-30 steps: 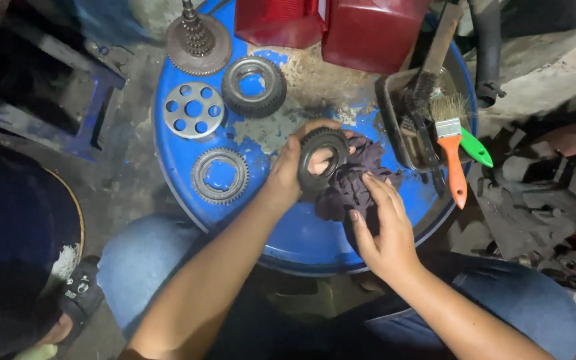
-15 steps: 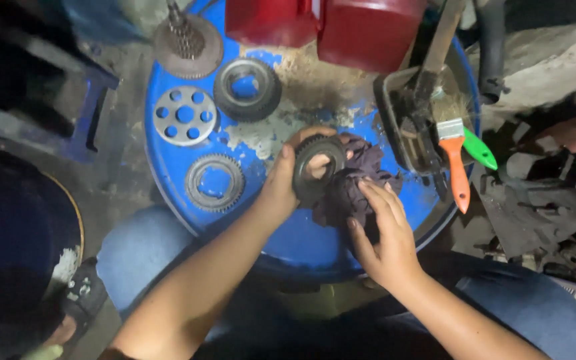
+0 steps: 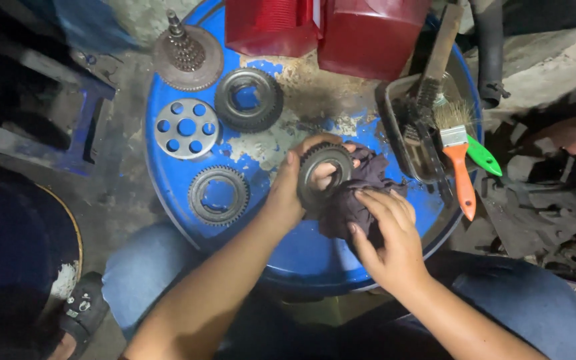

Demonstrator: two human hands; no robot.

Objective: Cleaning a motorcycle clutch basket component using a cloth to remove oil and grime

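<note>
Gear (image 3: 326, 175) still in left hand (image 3: 293, 193), rag-wrapped.

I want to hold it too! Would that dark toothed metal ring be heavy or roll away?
The dark toothed metal ring is probably heavy for its size, being thick metal. Round, it might roll on edge. The left hand grips it firmly, so it is likely stiff.

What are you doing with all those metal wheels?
A person sits at a blue drum lid. The left hand holds up a dark gear, and the right hand presses a dark rag against it. Three more gears and a holed disc lie on the lid, with brushes in a tray at the right.
</note>
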